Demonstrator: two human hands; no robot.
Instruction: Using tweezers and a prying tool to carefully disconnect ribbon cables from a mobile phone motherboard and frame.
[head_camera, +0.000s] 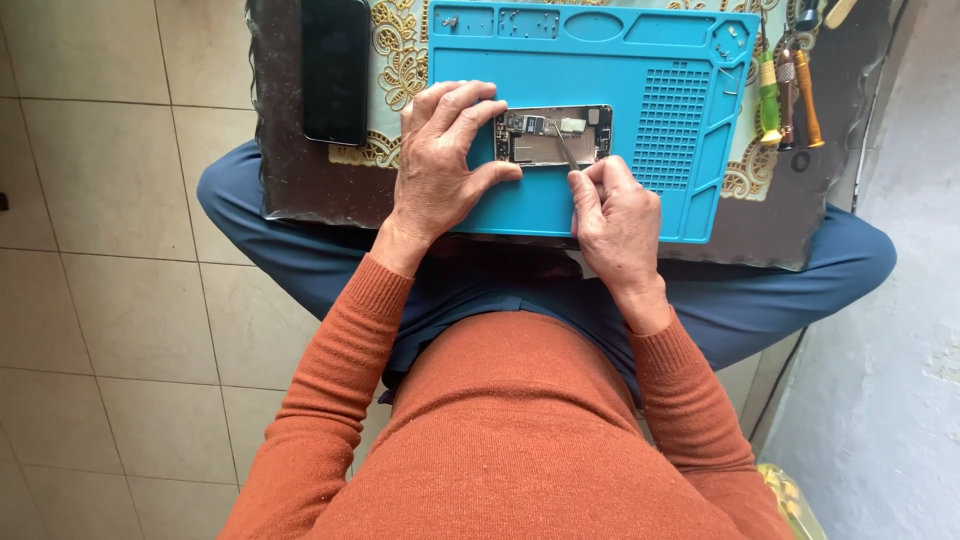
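Opened phone, its back cover off and its inner boards and metal shielding showing, lies lengthwise on a blue repair mat that rests on a small dark table over the person's lap. The left hand grips the phone's left end, the fingers curled over its far edge and the thumb pressed against its near edge, so the phone is pinched between them. The right hand sits just near and to the right of the phone, its fingers closed around a thin metal tool, likely tweezers or a fine probe, whose tip reaches up into the phone's middle section; whether the tip touches a part cannot be told. The mat has shallow trays along its far edge with a few tiny screws in them, and a grid of small square cells on its right side. Under the mat lies a patterned cloth with gold ornament. To the left on the table, well apart from the hands, a second phone lies with a dark screen. At the far right of the table several screwdrivers lie side by side, one with a green handle and one with an orange handle. The person wears an orange knit sweater and blue trousers above a tiled floor.
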